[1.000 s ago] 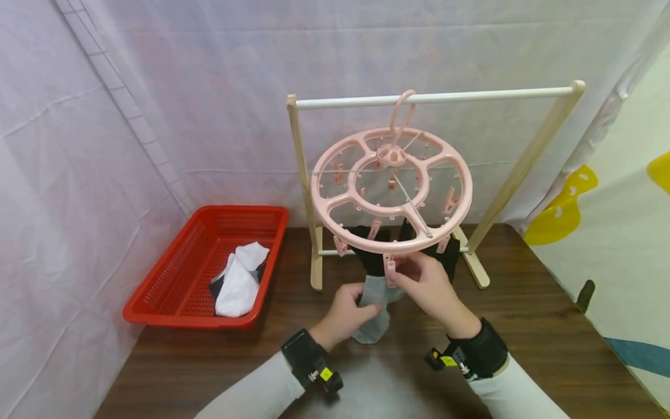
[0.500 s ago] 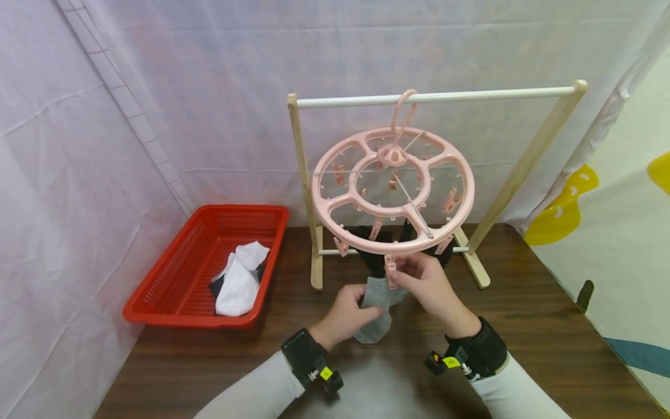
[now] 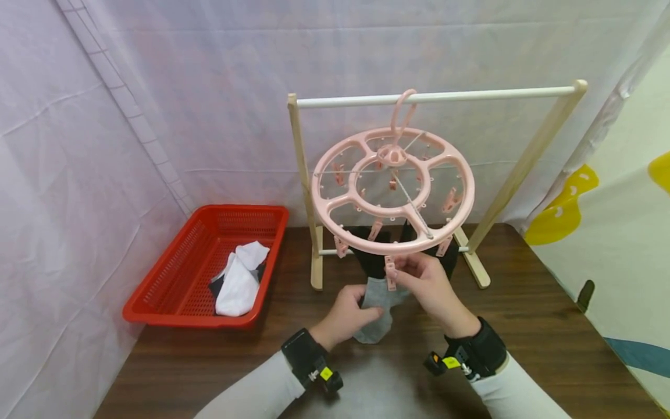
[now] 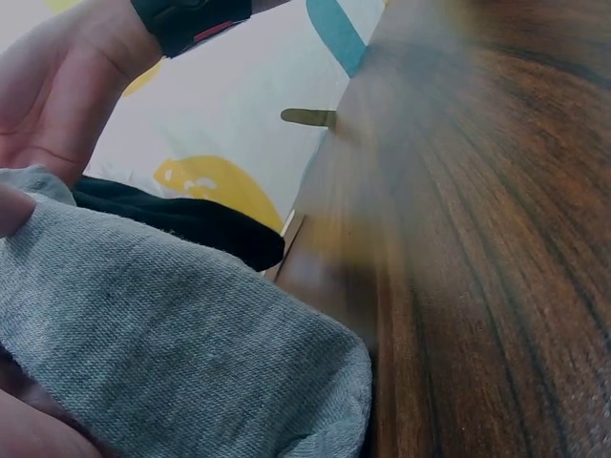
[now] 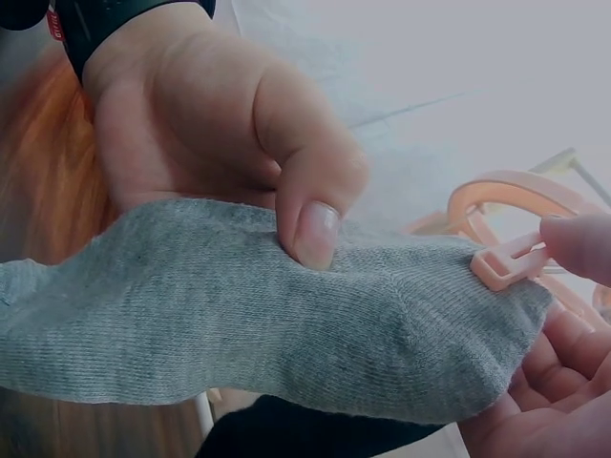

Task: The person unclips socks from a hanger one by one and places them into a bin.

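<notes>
Above a dark wood-grain counter (image 3: 528, 331), just below the pink round clip hanger (image 3: 395, 247): grey sock (image 5: 239, 305), pinched mid-length in the left hand (image 3: 344, 316); pink clothespin (image 3: 391, 269) pinched in the right hand (image 3: 428, 288) at the sock's end. Best released squarely, well onto flat, lightly tensioned fabric.
</notes>
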A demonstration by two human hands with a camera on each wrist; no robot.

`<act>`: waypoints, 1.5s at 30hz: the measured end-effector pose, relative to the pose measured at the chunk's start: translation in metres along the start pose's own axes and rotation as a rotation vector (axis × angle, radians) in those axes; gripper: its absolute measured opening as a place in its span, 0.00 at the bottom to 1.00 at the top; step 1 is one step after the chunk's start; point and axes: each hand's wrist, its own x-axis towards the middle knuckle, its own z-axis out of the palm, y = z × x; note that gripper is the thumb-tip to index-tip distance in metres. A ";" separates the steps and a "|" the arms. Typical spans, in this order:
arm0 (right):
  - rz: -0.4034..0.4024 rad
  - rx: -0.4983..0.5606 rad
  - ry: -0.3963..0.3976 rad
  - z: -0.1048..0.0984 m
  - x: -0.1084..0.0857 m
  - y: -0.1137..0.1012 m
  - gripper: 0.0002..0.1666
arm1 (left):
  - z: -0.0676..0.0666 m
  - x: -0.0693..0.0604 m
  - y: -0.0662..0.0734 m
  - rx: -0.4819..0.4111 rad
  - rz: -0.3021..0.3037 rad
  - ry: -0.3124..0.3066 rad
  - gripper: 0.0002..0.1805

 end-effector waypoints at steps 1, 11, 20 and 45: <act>-0.002 0.002 0.000 0.000 0.000 0.000 0.10 | 0.000 0.000 0.001 0.002 0.000 0.002 0.10; -0.135 0.078 -0.045 0.000 -0.001 0.002 0.08 | -0.003 -0.007 0.001 0.034 -0.028 -0.015 0.12; -0.177 0.158 -0.031 0.003 0.001 0.003 0.07 | -0.029 -0.029 0.008 0.189 0.076 -0.008 0.10; -0.110 0.088 0.028 0.009 -0.001 0.001 0.06 | -0.194 -0.077 0.083 0.115 -0.095 0.611 0.17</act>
